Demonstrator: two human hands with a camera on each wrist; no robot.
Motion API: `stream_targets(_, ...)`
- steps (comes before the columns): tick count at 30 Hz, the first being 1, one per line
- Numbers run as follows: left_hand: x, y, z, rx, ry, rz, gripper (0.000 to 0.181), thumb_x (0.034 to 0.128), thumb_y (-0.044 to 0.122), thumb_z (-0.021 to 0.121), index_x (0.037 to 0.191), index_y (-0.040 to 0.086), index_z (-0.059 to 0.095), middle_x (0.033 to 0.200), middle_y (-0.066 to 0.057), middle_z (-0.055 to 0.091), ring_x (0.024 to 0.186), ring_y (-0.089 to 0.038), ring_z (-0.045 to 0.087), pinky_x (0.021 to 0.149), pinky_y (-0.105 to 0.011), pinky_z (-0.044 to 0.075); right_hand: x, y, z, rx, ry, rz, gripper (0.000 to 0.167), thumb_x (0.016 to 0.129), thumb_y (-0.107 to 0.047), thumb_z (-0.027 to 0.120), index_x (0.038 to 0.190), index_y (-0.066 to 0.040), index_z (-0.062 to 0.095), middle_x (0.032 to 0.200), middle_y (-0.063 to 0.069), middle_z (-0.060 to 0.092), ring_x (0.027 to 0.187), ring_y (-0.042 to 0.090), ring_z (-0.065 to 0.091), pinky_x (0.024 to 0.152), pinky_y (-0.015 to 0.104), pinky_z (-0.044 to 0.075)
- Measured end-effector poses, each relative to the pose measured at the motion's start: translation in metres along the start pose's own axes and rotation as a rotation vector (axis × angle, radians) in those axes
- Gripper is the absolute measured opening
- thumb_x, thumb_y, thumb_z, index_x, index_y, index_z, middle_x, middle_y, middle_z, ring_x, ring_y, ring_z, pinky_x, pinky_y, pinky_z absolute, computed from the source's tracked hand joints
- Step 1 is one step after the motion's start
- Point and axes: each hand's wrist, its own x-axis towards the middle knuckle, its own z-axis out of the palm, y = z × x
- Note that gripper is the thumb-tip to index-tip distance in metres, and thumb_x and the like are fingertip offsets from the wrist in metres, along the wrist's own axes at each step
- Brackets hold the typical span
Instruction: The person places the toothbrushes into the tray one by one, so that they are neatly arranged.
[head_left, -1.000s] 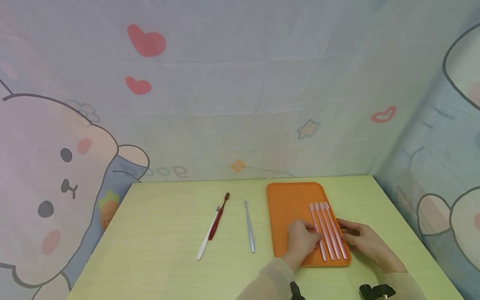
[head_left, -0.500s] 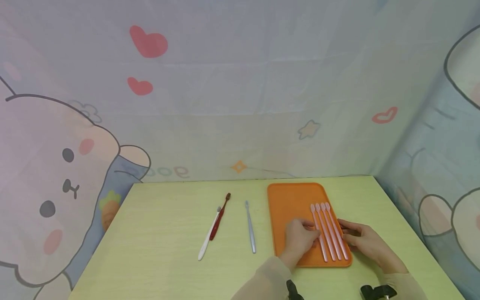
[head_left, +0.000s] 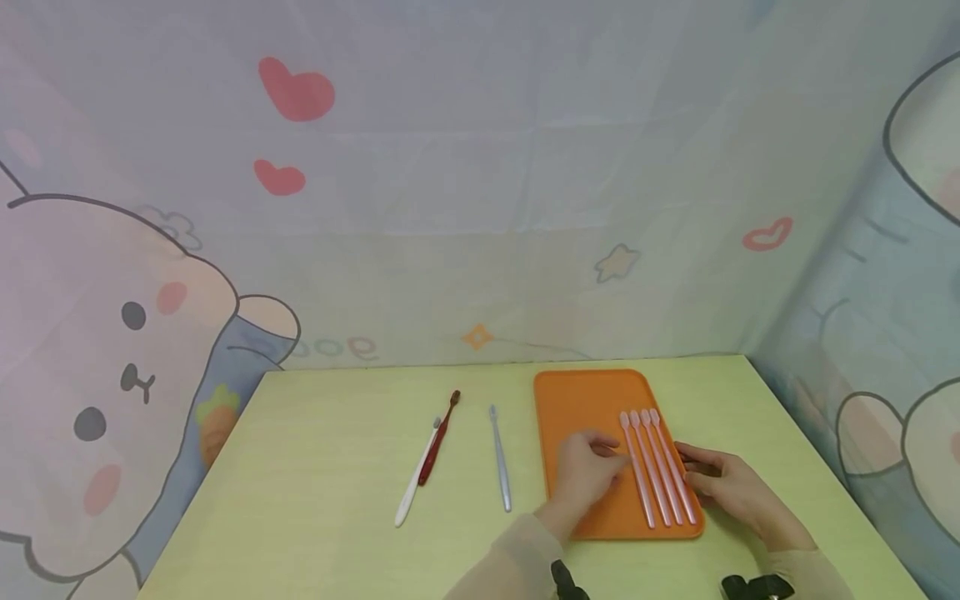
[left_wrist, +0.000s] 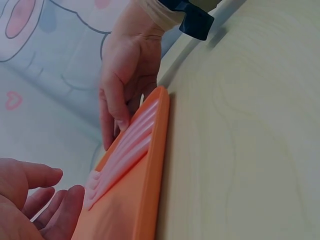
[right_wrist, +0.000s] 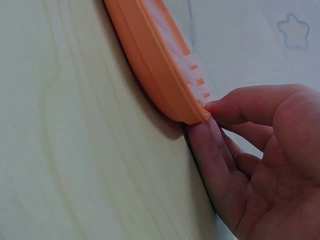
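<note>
On the right of the table lies an orange tray (head_left: 588, 393) with several pink toothbrushes (head_left: 651, 467) side by side along its right part, heads toward the far end. My left hand (head_left: 583, 473) hovers over the tray just left of them. In the left wrist view its thumb and fingers (left_wrist: 37, 176) are apart with nothing between them. My right hand (head_left: 733, 490) is at the tray's right edge. As the right wrist view shows, the right thumb (right_wrist: 240, 106) presses on the rim while a finger lies against the outside, so the hand pinches the tray.
Left of the tray lies a light blue toothbrush (head_left: 501, 462). Further left, a dark red toothbrush (head_left: 437, 446) and a white toothbrush (head_left: 411, 490) lie close together, heads nearly touching. A printed cloth (head_left: 525, 167) hangs behind the pale yellow table (head_left: 300, 467).
My left hand has let go of the leftmost pink toothbrush and moved left, away from the row. My right hand stays at the tray's edge, and the toothbrushes lie as before.
</note>
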Motion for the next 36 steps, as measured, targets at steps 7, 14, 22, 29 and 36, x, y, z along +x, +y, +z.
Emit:
stream_targets(7, 0.004, 0.001, -0.028, 0.038, -0.032, 0.068, 0.016, 0.0877, -0.003, 0.081, 0.103, -0.001, 0.078, 0.083, -0.001, 0.069, 0.064, -0.015, 0.069, 0.058, -0.026, 0.06, -0.002, -0.002, 0.001, -0.003, -0.001, -0.005, 0.064, 0.106, -0.009, 0.064, 0.16, 0.011, 0.036, 0.141, 0.029, 0.061, 0.112, 0.015, 0.067, 0.082, 0.038, 0.064)
stream_targets(14, 0.009, 0.007, -0.069, 0.108, -0.038, 0.116, 0.016, 0.0884, -0.002, 0.079, 0.105, -0.001, 0.079, 0.084, -0.001, 0.071, 0.065, -0.019, 0.072, 0.059, -0.027, 0.061, -0.003, -0.004, 0.003, -0.021, 0.01, 0.006, 0.064, 0.106, -0.009, 0.064, 0.16, 0.011, 0.036, 0.142, 0.03, 0.061, 0.114, 0.018, 0.067, 0.083, 0.037, 0.064)
stream_targets(22, 0.014, 0.002, -0.117, 0.109, 0.001, 0.116, 0.021, 0.091, 0.003, 0.079, 0.11, -0.003, 0.078, 0.09, -0.008, 0.073, 0.075, -0.03, 0.077, 0.067, -0.034, 0.066, -0.003, -0.005, 0.002, -0.023, 0.009, -0.002, 0.064, 0.106, -0.009, 0.064, 0.16, 0.011, 0.036, 0.143, 0.031, 0.06, 0.115, 0.019, 0.067, 0.083, 0.036, 0.064)
stream_targets(29, 0.012, -0.004, -0.155, 0.093, 0.035, 0.114, 0.024, 0.0923, 0.004, 0.079, 0.113, -0.007, 0.076, 0.094, -0.013, 0.073, 0.084, -0.04, 0.078, 0.069, -0.032, 0.066, -0.003, -0.004, 0.001, -0.015, -0.001, 0.005, 0.064, 0.107, -0.009, 0.062, 0.16, 0.012, 0.034, 0.147, 0.033, 0.057, 0.122, 0.029, 0.067, 0.085, 0.038, 0.064)
stream_targets(36, 0.007, -0.007, -0.201, 0.165, 0.087, 0.109, 0.025, 0.0941, 0.006, 0.077, 0.117, -0.006, 0.076, 0.096, -0.012, 0.074, 0.082, -0.035, 0.078, 0.071, -0.034, 0.065, -0.002, -0.005, 0.001, -0.024, -0.012, 0.004, 0.063, 0.108, -0.009, 0.061, 0.16, 0.012, 0.033, 0.147, 0.034, 0.056, 0.123, 0.032, 0.066, 0.085, 0.038, 0.064)
